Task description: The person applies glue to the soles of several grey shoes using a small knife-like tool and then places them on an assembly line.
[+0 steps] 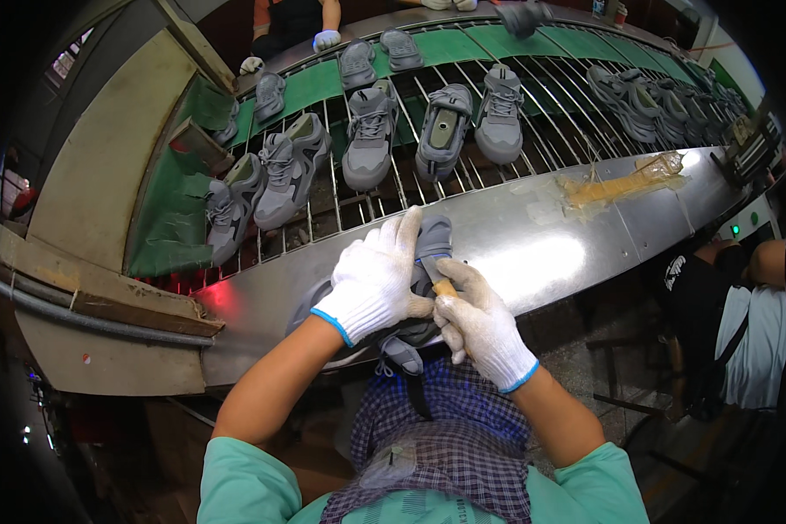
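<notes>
Past the left part of the bench's (603, 214) far edge, several grey lace-up shoes (369, 144) stand apart on a rack of metal rods (550, 131), most with toes toward the bench, presumably so each can be lifted singly. At the bench's near edge, left of its middle, lies the grey shoe in hand (437, 234), partly covered by gloves. The left hand (374, 278) lies over it, fingers nearly straight and close together, thumb reaching rightward; how tightly they grip cannot be told, but the spread palm likely steadies the shoe. Just right, the right hand (478, 316) has its fingers curled closed around the wooden handle (446, 289) of a flat-bladed tool, its blade (430, 269) against the shoe; the short hold near the blade probably gives control. Farther right, brown tape (620, 185) covers part of the bench's far edge, perhaps as a patch.
</notes>
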### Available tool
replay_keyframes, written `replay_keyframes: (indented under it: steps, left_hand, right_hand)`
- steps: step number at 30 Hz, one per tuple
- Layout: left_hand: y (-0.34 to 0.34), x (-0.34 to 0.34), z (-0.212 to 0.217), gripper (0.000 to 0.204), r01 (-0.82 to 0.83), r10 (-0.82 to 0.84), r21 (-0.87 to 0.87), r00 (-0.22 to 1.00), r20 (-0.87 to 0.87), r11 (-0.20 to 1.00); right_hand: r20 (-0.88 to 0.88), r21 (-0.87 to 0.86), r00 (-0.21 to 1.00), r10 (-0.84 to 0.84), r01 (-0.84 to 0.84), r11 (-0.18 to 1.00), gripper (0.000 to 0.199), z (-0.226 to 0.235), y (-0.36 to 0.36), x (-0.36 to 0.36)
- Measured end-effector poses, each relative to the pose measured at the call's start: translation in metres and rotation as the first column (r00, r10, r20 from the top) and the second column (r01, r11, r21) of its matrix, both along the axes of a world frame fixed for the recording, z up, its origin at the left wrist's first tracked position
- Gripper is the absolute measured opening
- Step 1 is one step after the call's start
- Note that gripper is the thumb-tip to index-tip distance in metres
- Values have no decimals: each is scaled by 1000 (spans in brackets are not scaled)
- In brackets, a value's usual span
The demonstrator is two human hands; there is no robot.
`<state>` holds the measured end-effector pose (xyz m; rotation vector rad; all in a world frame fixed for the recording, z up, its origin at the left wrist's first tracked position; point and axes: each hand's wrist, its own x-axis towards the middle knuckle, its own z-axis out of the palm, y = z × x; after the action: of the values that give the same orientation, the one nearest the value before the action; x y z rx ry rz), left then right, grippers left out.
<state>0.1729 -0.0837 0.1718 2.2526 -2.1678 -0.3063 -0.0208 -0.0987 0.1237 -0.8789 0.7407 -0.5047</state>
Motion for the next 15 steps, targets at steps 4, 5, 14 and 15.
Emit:
replay_keyframes:
  steps: [4, 5, 14, 15]
  left_hand:
    - [-1, -8, 14, 126, 3, -1, 53, 999, -36, 999]
    - [-1, -5, 14, 125, 18, -18, 9, 1000, -21, 1000]
    - [5, 6, -3, 119, 48, -49, -108, 999, -1, 993]
    - [6, 5, -8, 119, 63, -64, -136, 998, -2, 989]
  right_hand:
    - [-41, -993, 924, -380, 4, 118, 41, -45, 7, -4]
    - [-52, -996, 928, -368, -21, 88, 42, -41, 7, -16]
    - [-251, -167, 952, 178, -223, 960, 36, 19, 11, -14]
    - [-216, -99, 960, 178, -203, 974, 36, 13, 10, -7]
